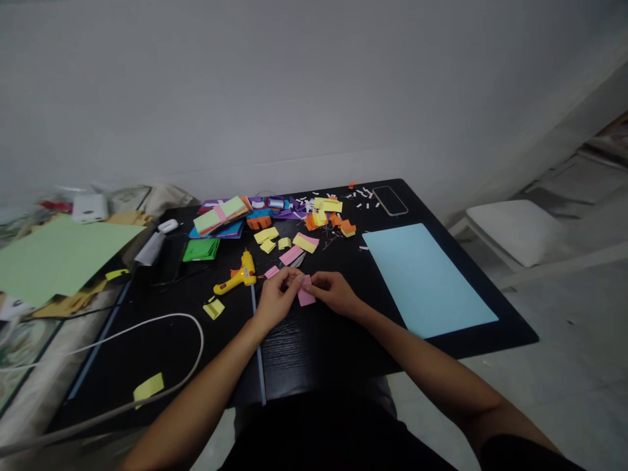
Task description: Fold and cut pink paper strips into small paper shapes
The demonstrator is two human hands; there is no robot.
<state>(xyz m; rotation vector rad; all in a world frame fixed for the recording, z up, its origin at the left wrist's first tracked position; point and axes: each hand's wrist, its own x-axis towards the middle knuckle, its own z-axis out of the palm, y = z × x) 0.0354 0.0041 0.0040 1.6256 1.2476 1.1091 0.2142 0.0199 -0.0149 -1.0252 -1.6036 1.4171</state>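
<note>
Between both hands is a small pink piece of paper, held just over the black table. My left hand pinches its left edge with thumb and fingers. At its right edge, my right hand grips it the same way. Just beyond the fingers lie scissors, partly covered by a pink strip. A yellow glue gun rests to the left of my left hand. Yellow paper pieces are scattered behind it.
A light blue sheet lies at the right, with a phone behind it. Stacked coloured paper, green slips and orange scraps line the back. A white cable loops across the left side. A white stool stands right.
</note>
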